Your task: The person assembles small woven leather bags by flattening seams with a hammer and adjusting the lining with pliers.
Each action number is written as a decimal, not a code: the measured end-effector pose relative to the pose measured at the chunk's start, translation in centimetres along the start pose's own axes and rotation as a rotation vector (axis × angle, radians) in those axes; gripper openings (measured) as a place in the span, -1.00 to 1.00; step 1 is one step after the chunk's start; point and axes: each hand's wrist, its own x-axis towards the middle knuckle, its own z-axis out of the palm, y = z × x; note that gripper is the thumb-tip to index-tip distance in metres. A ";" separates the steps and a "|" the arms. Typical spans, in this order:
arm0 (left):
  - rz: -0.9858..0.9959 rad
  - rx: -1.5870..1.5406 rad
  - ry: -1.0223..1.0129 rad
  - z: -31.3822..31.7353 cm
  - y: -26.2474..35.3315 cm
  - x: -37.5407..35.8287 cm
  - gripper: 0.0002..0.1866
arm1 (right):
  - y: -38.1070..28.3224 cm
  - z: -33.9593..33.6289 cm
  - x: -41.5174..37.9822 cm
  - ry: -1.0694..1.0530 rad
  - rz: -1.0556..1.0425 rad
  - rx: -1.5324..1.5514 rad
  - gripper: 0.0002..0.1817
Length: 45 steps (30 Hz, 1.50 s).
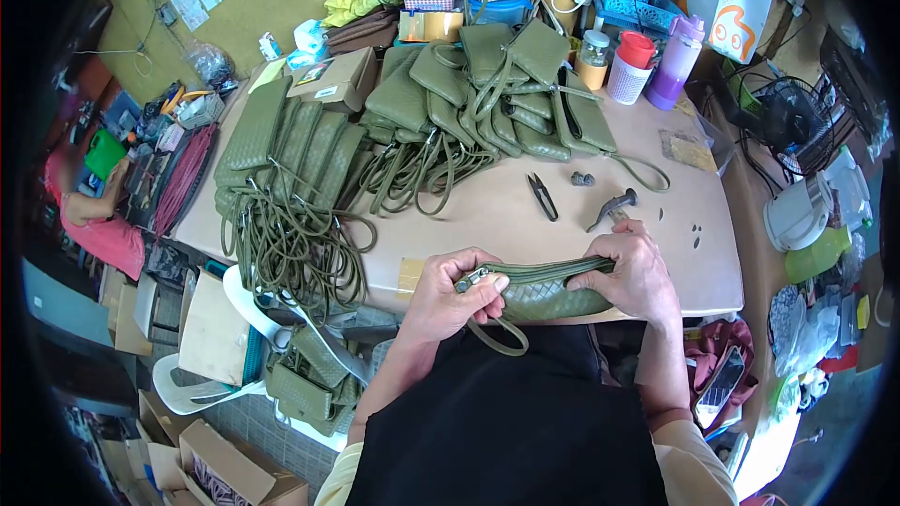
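Observation:
I hold an olive green woven pouch (544, 298) at the table's front edge, its zipper side up. My left hand (448, 292) pinches the zipper pull end at the pouch's left, with the wrist strap loop (497, 340) hanging below. My right hand (630, 274) grips the pouch's right end. Black thread snips (542, 195) and a small hammer (612, 207) lie on the table just beyond my hands.
Rows of matching green pouches with cords (281, 169) cover the left of the table (487, 215), and a second pile (487, 94) lies at the back. Bottles (677, 61), jars and boxes stand behind. More pouches (309, 384) rest on a white chair lower left.

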 end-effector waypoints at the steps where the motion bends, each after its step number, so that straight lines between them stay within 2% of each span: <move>1: -0.009 -0.012 0.000 0.1 0.0 0.0 -0.87 | 0.2 0.0 0.0 0.000 -0.003 0.002 -0.73; 5: 0.097 0.041 0.033 0.5 -1.3 0.3 -0.86 | 0.8 0.0 0.4 -0.044 -0.077 -0.086 -0.68; 7: 0.363 0.267 0.165 0.8 -2.4 0.8 -0.86 | 0.8 0.1 0.4 -0.051 -0.091 -0.124 -0.66; 8: 0.361 0.266 0.157 0.9 -2.4 0.9 -0.86 | 0.4 0.5 0.5 -0.003 -0.168 -0.086 -0.66; 9: 0.431 0.396 0.162 1.1 -2.4 1.0 -0.85 | 0.0 0.8 0.6 0.047 -0.245 -0.050 -0.66; 10: 0.504 0.526 0.165 1.3 -2.4 1.2 -0.84 | -0.4 1.3 0.8 0.052 -0.236 -0.054 -0.66; 14: 0.475 0.505 0.162 1.4 -2.7 1.2 -0.83 | -1.0 3.1 1.5 -0.025 -0.253 0.100 -0.70; 16: 0.385 0.361 0.151 0.7 -3.1 1.4 -0.83 | -1.3 3.0 1.7 -0.159 -0.189 0.131 -0.71; 18: 0.354 0.333 0.146 0.7 -3.0 1.4 -0.84 | -1.3 3.5 2.0 -0.134 -0.199 0.157 -0.70; 20: 0.285 0.439 0.068 0.8 -2.3 1.2 -0.87 | -1.3 4.4 2.3 -0.112 -0.206 0.191 -0.69; 22: 0.257 0.439 0.063 1.1 -2.1 1.0 -0.86 | -1.3 4.9 3.1 -0.180 -0.223 0.236 -0.67; 23: 0.234 0.438 0.057 1.3 -2.1 1.0 -0.84 | -1.4 4.9 3.2 -0.191 -0.165 0.442 -0.66; 24: 0.232 0.438 0.062 1.3 -2.3 1.0 -0.84 | -1.2 5.1 3.2 -0.196 -0.167 0.444 -0.66; 26: 0.098 0.177 0.043 1.3 -2.8 1.0 -0.84 | -0.6 5.4 3.4 -0.214 -0.163 0.356 -0.69; 27: 0.094 0.179 0.045 1.3 -2.8 1.0 -0.84 | -0.7 5.3 3.4 -0.216 -0.162 0.361 -0.69; 29: 0.097 0.172 0.037 1.3 -2.6 0.8 -0.85 | -1.0 4.8 3.3 -0.329 -0.012 0.471 -0.73; 33: 0.081 0.145 0.039 1.2 -2.7 0.9 -0.86 | -0.3 4.5 3.2 -0.357 -0.051 0.519 -0.80; 35: 0.119 0.139 0.031 1.0 -2.9 1.0 -0.85 | -0.1 4.1 3.2 -0.442 -0.014 0.594 -0.84; 41: 0.150 0.127 0.028 1.0 -2.6 0.7 -0.84 | 0.9 3.9 3.1 -0.562 -0.046 0.833 -0.81; 45: 0.195 0.133 0.014 0.7 -2.8 0.7 -0.83 | 1.1 2.8 2.8 -0.572 -0.126 0.834 -0.78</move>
